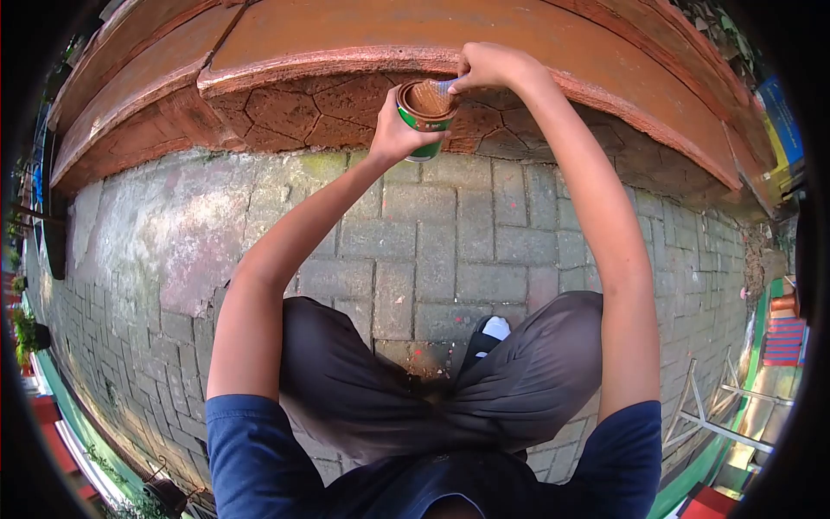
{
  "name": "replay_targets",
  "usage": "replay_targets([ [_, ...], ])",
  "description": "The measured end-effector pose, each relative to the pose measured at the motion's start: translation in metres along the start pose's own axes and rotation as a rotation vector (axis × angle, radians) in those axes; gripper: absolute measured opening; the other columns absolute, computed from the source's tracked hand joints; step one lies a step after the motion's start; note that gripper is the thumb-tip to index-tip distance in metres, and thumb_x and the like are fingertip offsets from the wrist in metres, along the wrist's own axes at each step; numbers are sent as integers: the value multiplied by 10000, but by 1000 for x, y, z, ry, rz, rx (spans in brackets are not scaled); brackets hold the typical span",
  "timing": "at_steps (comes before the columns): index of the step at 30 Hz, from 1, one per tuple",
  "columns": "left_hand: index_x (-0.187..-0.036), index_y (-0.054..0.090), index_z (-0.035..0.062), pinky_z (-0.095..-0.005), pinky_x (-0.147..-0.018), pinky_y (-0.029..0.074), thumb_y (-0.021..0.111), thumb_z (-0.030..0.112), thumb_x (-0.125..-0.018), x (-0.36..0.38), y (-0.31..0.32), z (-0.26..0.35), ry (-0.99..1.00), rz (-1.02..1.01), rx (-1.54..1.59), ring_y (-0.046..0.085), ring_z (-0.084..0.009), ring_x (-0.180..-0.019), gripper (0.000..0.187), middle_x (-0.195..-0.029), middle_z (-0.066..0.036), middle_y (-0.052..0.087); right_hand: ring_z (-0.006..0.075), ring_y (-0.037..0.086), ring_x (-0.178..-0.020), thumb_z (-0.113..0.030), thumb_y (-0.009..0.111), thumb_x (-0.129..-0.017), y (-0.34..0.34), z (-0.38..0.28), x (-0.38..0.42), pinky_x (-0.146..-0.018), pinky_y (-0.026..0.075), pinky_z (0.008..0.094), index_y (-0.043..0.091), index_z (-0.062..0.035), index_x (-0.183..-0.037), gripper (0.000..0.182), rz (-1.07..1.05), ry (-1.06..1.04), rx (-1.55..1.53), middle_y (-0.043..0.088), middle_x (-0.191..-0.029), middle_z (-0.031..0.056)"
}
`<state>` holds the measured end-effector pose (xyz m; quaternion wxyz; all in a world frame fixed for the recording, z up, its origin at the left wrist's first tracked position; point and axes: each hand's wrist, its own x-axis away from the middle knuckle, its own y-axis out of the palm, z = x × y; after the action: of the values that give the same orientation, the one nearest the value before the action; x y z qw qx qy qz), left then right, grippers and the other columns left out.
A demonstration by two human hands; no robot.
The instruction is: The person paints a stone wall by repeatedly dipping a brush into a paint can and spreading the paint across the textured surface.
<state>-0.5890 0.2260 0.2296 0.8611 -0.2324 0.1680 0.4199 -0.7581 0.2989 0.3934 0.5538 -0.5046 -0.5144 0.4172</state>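
While the left hand (399,130) wraps around a green can (427,131) of brown paint (425,101), the right hand (486,67) pinches a brush (444,87) at the can's right rim. The can lies between the hands, upright or slightly tilted, held above grey paving (458,216) and just beside the orange-painted ledge (346,33), in front of the crouching person's knees (553,333).

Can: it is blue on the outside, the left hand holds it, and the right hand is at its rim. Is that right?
Not quite: the can is green on the outside, as the head view shows. The left hand does hold it, and the right hand is at its rim.
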Motion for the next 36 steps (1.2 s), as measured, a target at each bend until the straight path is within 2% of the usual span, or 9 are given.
replay_targets([
  [7, -1297, 406, -1, -389, -1042, 455, 960, 281, -549, 14, 16, 21, -34, -142, 52, 574, -235, -1177, 973, -1243, -152, 576, 315, 697, -764, -465, 822, -697, -2, 3, 52, -696, 536, 420, 764, -62, -918, 463, 140, -26, 21, 710, -794, 173],
  [13, -1315, 415, -28, -392, -1062, 436, 953, 292, -538, 6, 21, 80, 52, -337, -13, 557, -240, -1197, 997, -1257, -158, 570, 356, 685, -827, -265, 801, -736, -17, -19, 133, -717, 540, 447, 693, 10, -758, 297, 477, -53, 254, 681, -803, 212],
  [16, -1314, 427, -34, -387, -1046, 449, 954, 309, -524, -1, 37, 100, 136, -450, -71, 582, -245, -1162, 1010, -1227, -166, 591, 357, 678, -827, -246, 799, -731, -19, 0, 176, -709, 533, 444, 693, 7, -768, 277, 480, 6, 199, 677, -796, 207],
  [19, -1301, 441, -38, -383, -1029, 462, 950, 307, -515, 5, 67, 95, 151, -546, -81, 605, -247, -1132, 997, -1195, -172, 610, 347, 691, -774, -262, 709, -823, -3, 24, 193, -660, 528, 430, 708, 31, -890, 301, 600, -112, 209, 703, -846, 208],
  [21, -1312, 448, -31, -394, -1046, 448, 938, 314, -522, 23, 89, 75, 84, -429, 8, 581, -238, -1166, 992, -1236, -165, 588, 359, 673, -826, -231, 803, -727, 10, 21, 183, -697, 528, 434, 690, 7, -758, 266, 399, 106, 98, 673, -787, 202],
  [28, -1330, 397, -19, -400, -1025, 461, 939, 231, -529, 101, 148, 18, -40, -94, 12, 573, -269, -1179, 998, -1256, -170, 557, 348, 672, -798, -260, 779, -767, 61, 17, 175, -705, 521, 429, 715, 7, -779, 274, 98, 157, 121, 663, -772, 217],
  [32, -1310, 411, -27, -400, -1007, 470, 932, 225, -524, 108, 151, 10, -39, -40, 60, 586, -280, -1156, 976, -1230, -172, 567, 351, 667, -795, -297, 787, -757, 69, 37, 186, -715, 517, 432, 725, 6, -777, 309, 184, 150, 7, 662, -771, 213],
  [34, -1307, 414, -30, -399, -1007, 470, 931, 222, -524, 106, 148, 13, -20, -37, 83, 587, -278, -1154, 971, -1226, -170, 569, 353, 673, -715, -254, 783, -764, 72, 47, 195, -650, 519, 407, 726, 5, -782, 266, 357, 148, -34, 671, -721, 186],
  [36, -1301, 419, -32, -394, -1001, 472, 929, 219, -525, 104, 146, 16, 0, -15, 91, 597, -277, -1141, 962, -1211, -172, 580, 352, 660, -706, -267, 780, -768, 69, 52, 200, -655, 505, 417, 731, 4, -805, 278, 282, 204, -120, 662, -720, 193],
])
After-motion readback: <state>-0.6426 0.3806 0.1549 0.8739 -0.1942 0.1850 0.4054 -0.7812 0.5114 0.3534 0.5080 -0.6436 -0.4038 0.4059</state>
